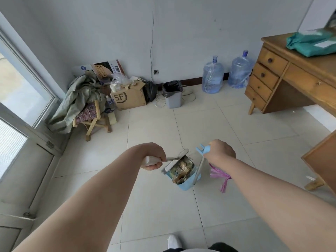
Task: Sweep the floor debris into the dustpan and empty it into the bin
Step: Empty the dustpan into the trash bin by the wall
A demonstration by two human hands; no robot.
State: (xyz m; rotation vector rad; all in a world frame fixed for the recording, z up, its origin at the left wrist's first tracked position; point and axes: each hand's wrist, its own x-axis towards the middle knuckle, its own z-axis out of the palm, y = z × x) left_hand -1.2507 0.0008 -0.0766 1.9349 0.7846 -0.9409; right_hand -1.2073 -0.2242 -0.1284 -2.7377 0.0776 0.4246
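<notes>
A blue dustpan (183, 184) hangs over the tiled floor in the middle of the view, filled with brown and pale debris (181, 172). My right hand (221, 150) grips the blue top of its long handle (203, 150). My left hand (154, 160) grips the white handle of the broom (177, 158), whose white head lies across the dustpan's upper left edge. A grey bin (172, 96) lined with a black bag stands by the far wall, well beyond both hands.
Pink plastic strips (220, 176) dangle below my right wrist. A wooden desk (291, 73) fills the right side, with two water jugs (212, 77) beside it. A cardboard box (129, 97), a small stool (92, 115) and sacks crowd the far left corner.
</notes>
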